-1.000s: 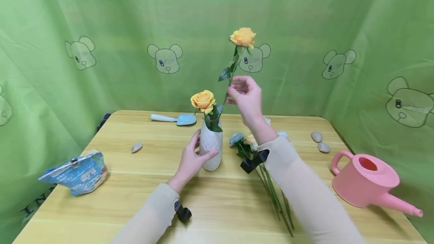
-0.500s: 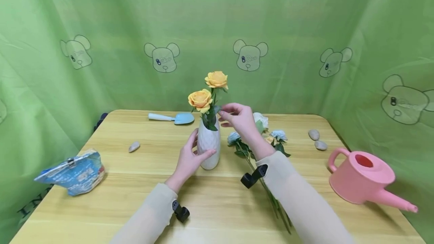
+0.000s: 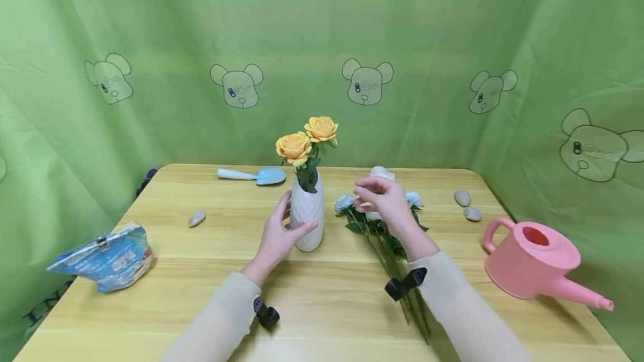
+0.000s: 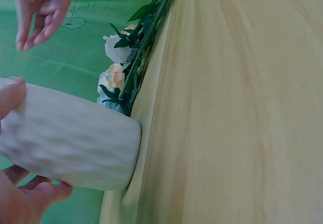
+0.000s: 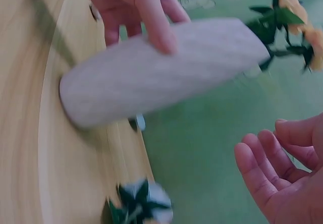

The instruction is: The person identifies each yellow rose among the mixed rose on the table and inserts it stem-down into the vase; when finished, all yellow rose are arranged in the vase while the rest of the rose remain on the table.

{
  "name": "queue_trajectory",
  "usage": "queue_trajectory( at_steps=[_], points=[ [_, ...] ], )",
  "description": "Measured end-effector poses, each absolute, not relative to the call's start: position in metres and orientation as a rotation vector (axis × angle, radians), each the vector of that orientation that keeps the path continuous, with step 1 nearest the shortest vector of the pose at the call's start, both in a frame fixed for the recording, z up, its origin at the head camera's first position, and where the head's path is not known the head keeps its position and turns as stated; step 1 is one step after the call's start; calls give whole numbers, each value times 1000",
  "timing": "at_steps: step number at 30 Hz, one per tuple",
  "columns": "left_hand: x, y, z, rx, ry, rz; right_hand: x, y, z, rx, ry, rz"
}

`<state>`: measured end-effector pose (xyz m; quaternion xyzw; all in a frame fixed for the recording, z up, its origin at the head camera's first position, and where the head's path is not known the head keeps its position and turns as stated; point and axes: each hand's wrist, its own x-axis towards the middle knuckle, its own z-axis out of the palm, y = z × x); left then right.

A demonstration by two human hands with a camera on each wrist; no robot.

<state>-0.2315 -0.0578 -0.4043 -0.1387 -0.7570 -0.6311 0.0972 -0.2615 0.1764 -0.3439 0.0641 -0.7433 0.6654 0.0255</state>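
vase (image 3: 308, 219) found upright on the table (image 3: 312, 300), base in contact. left hand (image 3: 280, 233) grips it, thumb across the front, fingers round the left side. two yellow roses (image 3: 294, 148) stand in its mouth, heads above the rim, one higher. right hand (image 3: 384, 201) holds nothing, fingers loosely bent, raised over a bunch (image 3: 355, 225) of flowers lying right of the vase. trowel (image 3: 271, 176) lies behind, to the left; pink can (image 3: 528, 264) stands at far right.
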Motion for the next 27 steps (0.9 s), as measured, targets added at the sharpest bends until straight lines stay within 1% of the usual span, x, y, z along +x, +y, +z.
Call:
queue_trajectory(
  at_steps=[3,7,14,16,19,22,24,26,27],
  points=[
    [-223,-57,-394,-411,-2260,-1863,-260,195,-350,155,-2278,2062],
    [-221,-57,-392,-407,-2269,-1856,-255,216,-355,102,-2262,2061],
    [-242,-60,-422,-388,-2245,-1859,-242,243,-365,67,-2253,2102],
    [-244,-61,-425,-383,-2244,-1850,-239,249,-369,54,-2265,2095],
    [-245,-61,-426,-374,-2246,-1840,-238,262,-381,15,-2307,2060],
    [-244,-61,-425,-376,-2242,-1841,-256,291,-423,1,-2287,2057],
    [-245,-61,-425,-385,-2239,-1844,-258,305,-440,-7,-2281,2078],
    [-245,-60,-425,-391,-2238,-1845,-253,311,-445,10,-2297,2075],
    [-245,-60,-426,-394,-2237,-1846,-242,306,-434,-7,-2333,2067]
  ],
)
